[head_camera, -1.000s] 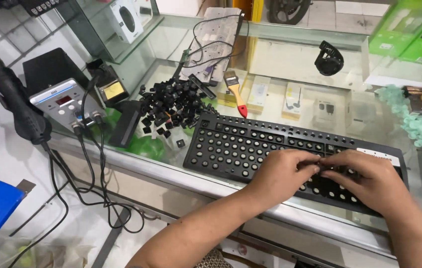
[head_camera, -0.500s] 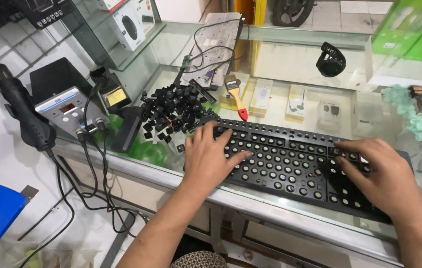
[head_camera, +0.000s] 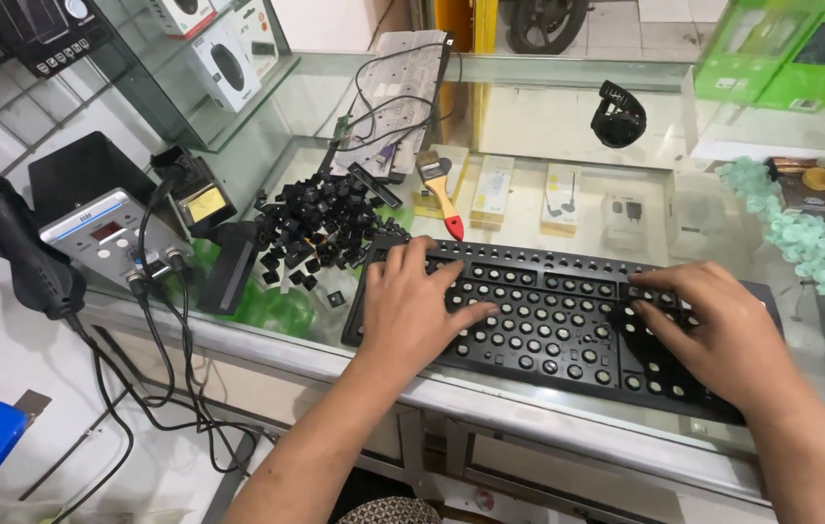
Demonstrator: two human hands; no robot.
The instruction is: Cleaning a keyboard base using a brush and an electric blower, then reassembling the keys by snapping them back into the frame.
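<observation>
While two hands — left hand (head_camera: 410, 309), right hand (head_camera: 720, 325) — press one keyboard (head_camera: 553, 325), one keycap pile (head_camera: 315, 228)

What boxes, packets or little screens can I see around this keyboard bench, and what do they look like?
Green boxes: top right on the glass counter, rectangular, with dark panels.
White boxes: inside the glass case, top left, each picturing a dark device.
Pale flat packets: under the glass behind the keyboard, in a row.
Small red display: on the grey soldering station, left.

black keyboard (head_camera: 567, 320), black keycaps (head_camera: 315, 225), red-handled brush (head_camera: 441, 194), green boxes (head_camera: 781, 53).
</observation>
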